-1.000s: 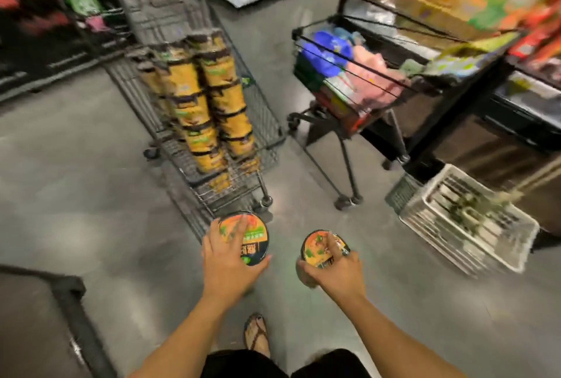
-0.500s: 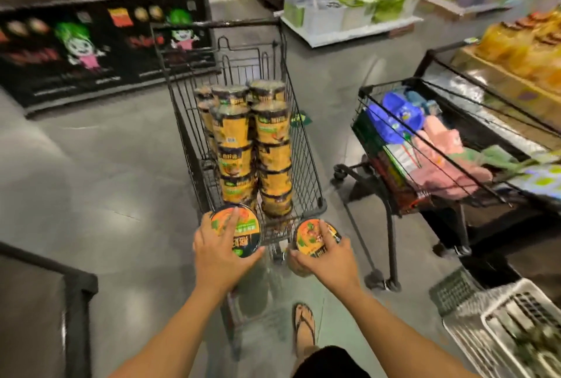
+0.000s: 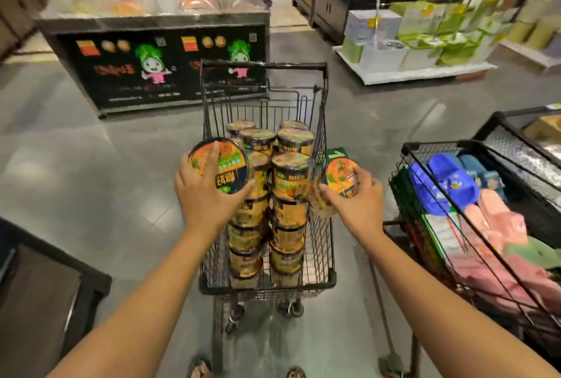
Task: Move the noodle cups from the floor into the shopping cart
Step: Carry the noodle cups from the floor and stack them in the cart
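A black wire shopping cart (image 3: 322, 95) stands straight ahead, holding several stacked yellow noodle cups (image 3: 290, 165). My left hand (image 3: 204, 195) grips a noodle cup with an orange and black lid (image 3: 226, 162), held over the cart's left side. My right hand (image 3: 358, 201) holds a second noodle cup (image 3: 340, 178), tilted, at the cart's right rim. Both cups are at about the height of the top stacked cups.
A second black cart (image 3: 425, 146) with blue slippers and pink cloth stands close on the right. A black display freezer (image 3: 151, 74) is behind the cart. A dark stand (image 3: 54, 274) sits at lower left. Pallet of boxes (image 3: 425, 43) far right.
I have stood up and stepped closer to the cart. Both hands have risen with their cups from below the cart's front edge to the level of its top cups.
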Available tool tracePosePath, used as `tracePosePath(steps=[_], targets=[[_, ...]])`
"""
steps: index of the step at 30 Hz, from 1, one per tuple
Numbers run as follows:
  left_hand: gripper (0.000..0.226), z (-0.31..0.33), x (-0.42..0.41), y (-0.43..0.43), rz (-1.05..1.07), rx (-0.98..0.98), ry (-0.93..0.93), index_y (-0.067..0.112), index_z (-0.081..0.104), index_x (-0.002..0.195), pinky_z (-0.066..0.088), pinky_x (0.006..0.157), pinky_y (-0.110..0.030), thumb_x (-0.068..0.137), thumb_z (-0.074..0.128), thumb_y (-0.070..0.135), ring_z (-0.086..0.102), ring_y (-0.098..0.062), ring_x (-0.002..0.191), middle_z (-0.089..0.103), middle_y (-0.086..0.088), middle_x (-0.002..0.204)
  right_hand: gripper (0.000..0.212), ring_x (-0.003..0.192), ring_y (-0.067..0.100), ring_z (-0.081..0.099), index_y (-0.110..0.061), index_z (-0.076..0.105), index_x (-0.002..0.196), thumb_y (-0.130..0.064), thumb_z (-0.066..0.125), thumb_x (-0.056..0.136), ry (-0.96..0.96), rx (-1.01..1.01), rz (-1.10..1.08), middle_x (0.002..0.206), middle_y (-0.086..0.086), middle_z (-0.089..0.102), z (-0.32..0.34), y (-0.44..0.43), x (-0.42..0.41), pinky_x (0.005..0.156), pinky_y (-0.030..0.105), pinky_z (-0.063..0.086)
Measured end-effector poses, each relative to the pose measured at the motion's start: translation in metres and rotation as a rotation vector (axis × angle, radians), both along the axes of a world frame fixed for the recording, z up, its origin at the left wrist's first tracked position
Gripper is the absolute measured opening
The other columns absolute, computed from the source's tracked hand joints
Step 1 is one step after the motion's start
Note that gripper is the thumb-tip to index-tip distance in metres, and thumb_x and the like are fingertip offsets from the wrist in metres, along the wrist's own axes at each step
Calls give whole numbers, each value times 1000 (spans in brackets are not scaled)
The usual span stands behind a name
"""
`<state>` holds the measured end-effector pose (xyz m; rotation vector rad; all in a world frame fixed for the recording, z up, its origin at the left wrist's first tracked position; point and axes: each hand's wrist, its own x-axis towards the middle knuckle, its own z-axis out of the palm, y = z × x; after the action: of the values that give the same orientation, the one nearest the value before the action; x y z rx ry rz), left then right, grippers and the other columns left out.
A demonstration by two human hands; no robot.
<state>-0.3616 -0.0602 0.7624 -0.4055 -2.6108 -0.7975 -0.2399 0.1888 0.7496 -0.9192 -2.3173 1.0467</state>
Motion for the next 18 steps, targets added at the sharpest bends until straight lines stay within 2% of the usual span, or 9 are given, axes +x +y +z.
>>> tracePosePath(steps=[3,6,12,18], targets=[[98,26,-43,10,22,9,44,39,24,149,35,103,-47,67,63,78,37,-40,124,31,-23,143,93,116,27,50,-26,44,136,-73,69,60,68,39,4,128,9,42,29,14,-45,102,37,43],[97,41,-93,21,12,16,47,38,24,148,34,104,-47,68,60,80,35,-41,126,29,-23,144,99,116,28,50,-27,43,136,-80,64,55,83,49,10,127,9,41,52,23,-97,101,41,45],[97,35,-209,50,-80,-29,-85,41,24,148,29,111,-52,66,57,82,25,-41,136,22,-19,151,101,124,33,45,-23,36,142,-74,70,62,-19,82,-6,134,14,41,69,24,-224,103,38,39],[97,10,-319,77,-178,-102,-265,41,27,148,24,113,-49,66,59,82,20,-40,139,15,-18,155,113,130,38,38,-22,27,148,-81,66,60,-214,51,-38,140,18,34,42,38,-338,109,43,37]])
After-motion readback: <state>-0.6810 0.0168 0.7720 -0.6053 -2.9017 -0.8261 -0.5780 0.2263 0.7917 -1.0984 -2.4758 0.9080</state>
